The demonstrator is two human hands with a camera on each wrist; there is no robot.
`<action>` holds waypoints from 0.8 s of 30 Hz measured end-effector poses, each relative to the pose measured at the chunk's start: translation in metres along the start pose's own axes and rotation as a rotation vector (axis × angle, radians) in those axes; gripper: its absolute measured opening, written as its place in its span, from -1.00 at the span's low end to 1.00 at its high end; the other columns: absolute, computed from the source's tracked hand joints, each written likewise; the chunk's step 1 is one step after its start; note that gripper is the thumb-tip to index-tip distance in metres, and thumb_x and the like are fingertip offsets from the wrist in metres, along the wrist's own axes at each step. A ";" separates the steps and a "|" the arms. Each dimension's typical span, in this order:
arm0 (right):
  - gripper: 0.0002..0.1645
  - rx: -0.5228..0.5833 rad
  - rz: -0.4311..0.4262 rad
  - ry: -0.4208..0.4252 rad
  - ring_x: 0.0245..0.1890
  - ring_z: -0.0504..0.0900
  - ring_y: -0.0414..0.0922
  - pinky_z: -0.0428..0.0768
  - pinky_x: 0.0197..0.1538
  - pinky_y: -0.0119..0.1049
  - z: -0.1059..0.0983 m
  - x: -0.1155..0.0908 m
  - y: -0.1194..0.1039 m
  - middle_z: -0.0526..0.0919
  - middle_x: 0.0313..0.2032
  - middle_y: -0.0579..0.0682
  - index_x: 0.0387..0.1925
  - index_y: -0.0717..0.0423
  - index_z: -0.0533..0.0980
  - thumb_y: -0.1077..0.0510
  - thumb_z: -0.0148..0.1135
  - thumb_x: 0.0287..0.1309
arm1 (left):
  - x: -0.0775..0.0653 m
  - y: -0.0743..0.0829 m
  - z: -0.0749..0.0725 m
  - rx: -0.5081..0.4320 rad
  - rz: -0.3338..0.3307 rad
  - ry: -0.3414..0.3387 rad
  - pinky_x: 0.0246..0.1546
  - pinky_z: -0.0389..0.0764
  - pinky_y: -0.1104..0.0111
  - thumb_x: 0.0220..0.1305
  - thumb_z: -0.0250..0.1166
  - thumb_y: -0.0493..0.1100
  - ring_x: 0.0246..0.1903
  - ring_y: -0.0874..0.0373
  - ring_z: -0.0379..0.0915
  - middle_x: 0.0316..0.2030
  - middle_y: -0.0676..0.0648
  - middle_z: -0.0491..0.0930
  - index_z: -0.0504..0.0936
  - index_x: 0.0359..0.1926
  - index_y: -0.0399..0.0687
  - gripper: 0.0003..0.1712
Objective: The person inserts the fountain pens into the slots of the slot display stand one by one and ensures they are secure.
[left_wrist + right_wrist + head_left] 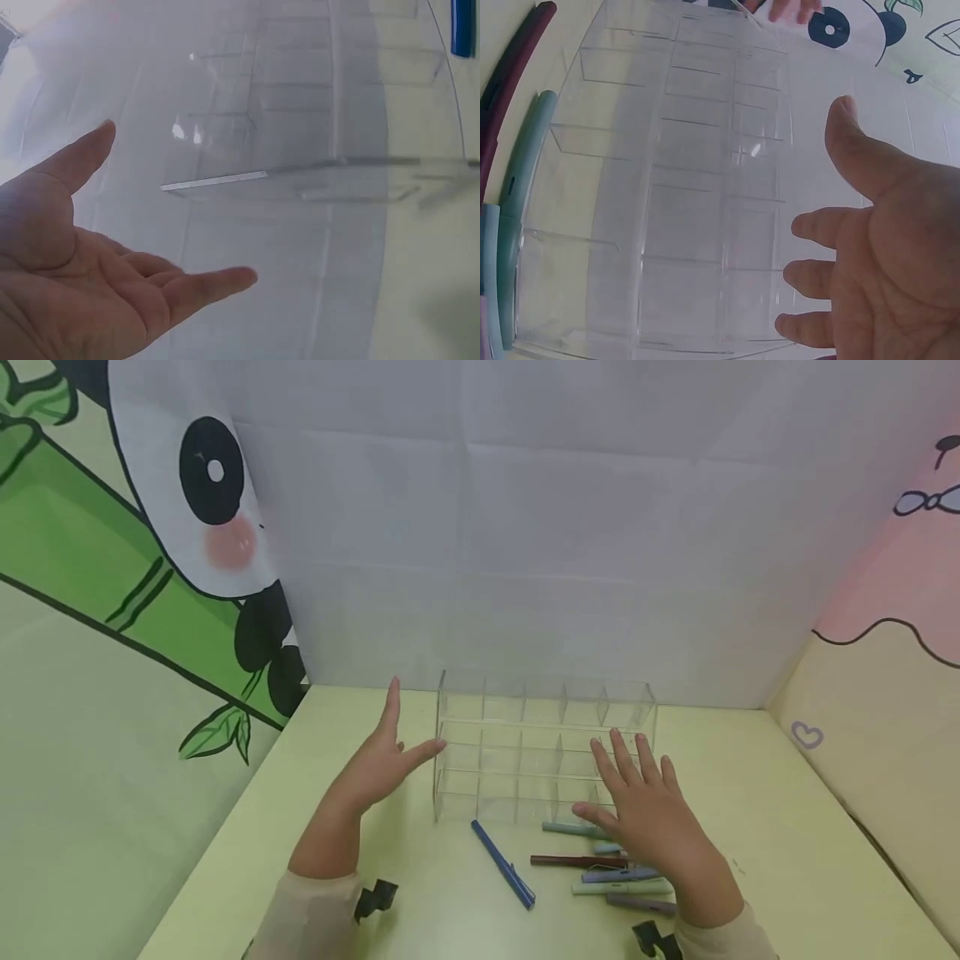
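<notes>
- Left grip (378, 766) and right grip (651, 817) were held spread, nothing pinched.
- The clear rack (498, 798) was set far on the desk (720, 781); its positioning seemed in hand.
- Pens (570, 862) were strewn nearer; next, a pinch seemed called for.

Head view faces fwd/down, wrist views share rack (538, 752) nearer
</notes>
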State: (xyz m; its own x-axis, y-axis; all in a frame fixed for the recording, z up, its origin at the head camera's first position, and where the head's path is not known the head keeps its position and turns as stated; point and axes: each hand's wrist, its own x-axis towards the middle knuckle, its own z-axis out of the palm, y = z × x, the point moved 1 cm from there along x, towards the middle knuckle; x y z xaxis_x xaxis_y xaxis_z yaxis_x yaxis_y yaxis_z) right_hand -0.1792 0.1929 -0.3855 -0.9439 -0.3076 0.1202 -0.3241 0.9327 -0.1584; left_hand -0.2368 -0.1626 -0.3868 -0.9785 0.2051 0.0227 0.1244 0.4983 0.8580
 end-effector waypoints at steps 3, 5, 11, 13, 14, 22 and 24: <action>0.11 0.016 0.011 -0.010 0.52 -0.35 0.29 -0.21 0.39 0.40 -0.007 -0.001 0.009 -0.26 0.56 0.14 0.57 -0.05 -0.16 -0.54 -0.13 0.24 | 0.009 -0.021 -0.004 -0.090 -0.077 -0.126 0.38 -0.02 -0.27 0.17 0.28 0.38 0.54 -0.16 -0.36 0.55 0.07 -0.53 -0.63 0.44 0.56 0.29; 0.12 0.028 0.014 -0.017 0.52 -0.34 0.31 -0.20 0.38 0.42 -0.011 -0.001 0.014 -0.28 0.56 0.15 0.57 -0.04 -0.19 -0.53 -0.12 0.25 | 0.014 -0.033 -0.002 -0.128 -0.109 -0.202 0.39 0.03 -0.22 0.19 0.30 0.33 0.54 -0.12 -0.37 0.56 0.04 -0.50 -0.60 0.46 0.52 0.28; 0.14 0.095 0.039 -0.075 0.49 -0.16 0.35 -0.10 0.38 0.40 -0.018 -0.002 0.026 -0.18 0.55 0.21 0.57 -0.01 -0.24 -0.55 -0.17 0.26 | 0.024 -0.053 0.013 -0.177 -0.158 -0.323 0.31 0.35 -0.04 0.20 0.34 0.25 0.49 -0.14 -0.03 0.57 0.05 -0.43 -0.46 0.54 0.37 0.27; 0.14 0.120 0.055 -0.094 0.47 -0.01 0.33 0.06 0.36 0.37 -0.020 -0.004 0.029 -0.04 0.53 0.21 0.57 -0.01 -0.20 -0.57 -0.19 0.24 | 0.026 -0.056 0.017 -0.178 -0.161 -0.338 0.28 0.40 0.00 0.21 0.34 0.25 0.44 -0.14 0.13 0.57 0.02 -0.39 -0.43 0.55 0.34 0.25; 0.14 0.131 0.061 -0.099 0.45 0.09 0.32 0.15 0.33 0.36 -0.021 -0.005 0.030 0.05 0.51 0.21 0.57 -0.01 -0.16 -0.58 -0.20 0.23 | 0.026 -0.056 0.019 -0.186 -0.161 -0.344 0.27 0.41 0.01 0.23 0.33 0.23 0.43 -0.13 0.15 0.57 0.03 -0.38 -0.42 0.55 0.35 0.22; -0.08 0.170 0.052 -0.136 0.02 0.65 0.10 0.57 -0.01 0.13 -0.019 -0.004 0.033 0.64 0.09 0.11 0.31 0.06 0.38 -0.53 -0.10 0.24 | 0.032 -0.060 0.029 -0.228 -0.139 -0.357 0.28 0.38 -0.06 0.42 0.17 0.08 0.37 -0.19 0.24 0.57 -0.06 -0.24 -0.31 0.54 0.47 -0.04; -0.18 0.186 0.047 -0.175 -0.09 0.68 0.01 0.59 -0.07 0.06 -0.015 -0.001 0.033 0.68 -0.01 0.03 0.20 0.03 0.45 -0.49 -0.01 0.24 | 0.032 -0.060 0.030 -0.213 -0.153 -0.348 0.30 0.34 -0.07 0.44 0.15 0.07 0.31 -0.22 0.33 0.56 -0.12 -0.17 -0.29 0.56 0.41 -0.07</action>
State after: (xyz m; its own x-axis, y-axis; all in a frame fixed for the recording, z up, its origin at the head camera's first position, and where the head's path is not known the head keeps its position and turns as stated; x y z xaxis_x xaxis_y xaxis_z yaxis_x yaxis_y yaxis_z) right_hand -0.1883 0.2267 -0.3764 -0.9497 -0.3074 -0.0604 -0.2701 0.9010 -0.3396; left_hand -0.2706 -0.1605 -0.4534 -0.8645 0.4324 -0.2564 -0.0907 0.3674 0.9256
